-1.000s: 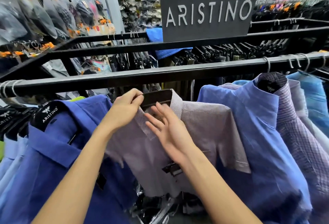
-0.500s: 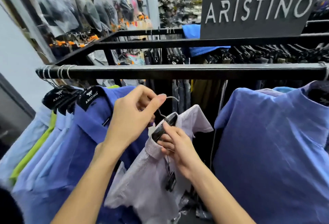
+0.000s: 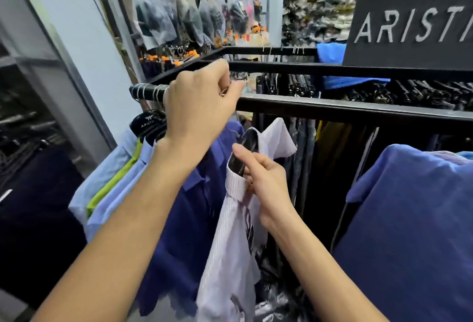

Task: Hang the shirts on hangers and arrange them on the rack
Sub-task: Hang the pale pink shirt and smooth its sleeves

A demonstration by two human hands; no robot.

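Note:
A pale striped shirt (image 3: pixel 230 240) hangs on a black hanger (image 3: pixel 243 153) just below the black rack rail (image 3: pixel 345 109). My left hand (image 3: pixel 202 106) is raised against the rail and pinches the hanger's metal hook, which my fingers mostly hide. My right hand (image 3: pixel 263 183) grips the shirt's collar and the black hanger shoulder. A dark blue shirt (image 3: pixel 189 214) hangs directly left of the striped one. Several light blue shirts and a green one (image 3: pixel 112 183) hang at the rail's left end under black branded hangers (image 3: pixel 147 124).
A blue shirt (image 3: pixel 409 232) hangs on the right, with a gap between it and the striped shirt. Dark trousers (image 3: pixel 409 94) hang on a second rail behind. A black sign (image 3: pixel 414 22) stands on the rack. Bagged goods (image 3: pixel 194 14) line the far wall.
My left hand has risen with the hanger hook from below the rail up to the rail. The striped shirt has moved up and left with it. My view has swung left.

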